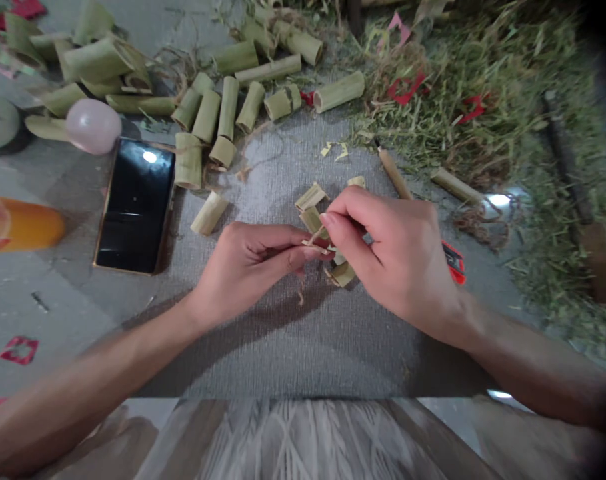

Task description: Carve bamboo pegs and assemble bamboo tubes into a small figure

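Note:
My left hand and my right hand meet near the middle of the grey table. Between the fingertips of both runs a thin tan strand of twine, pinched on each side. Part of it passes under my left thumb, and a loose curled end shows below. Right behind the fingertips lie several short pale green stalk pieces, among them one above and another beneath my right fingers; my right hand partly hides this group.
A phone, an orange drink and a pink balloon are at the left. Cut stalk sections lie along the back. Shredded greenery covers the right, with a wooden-handled tool and a red-edged object nearer.

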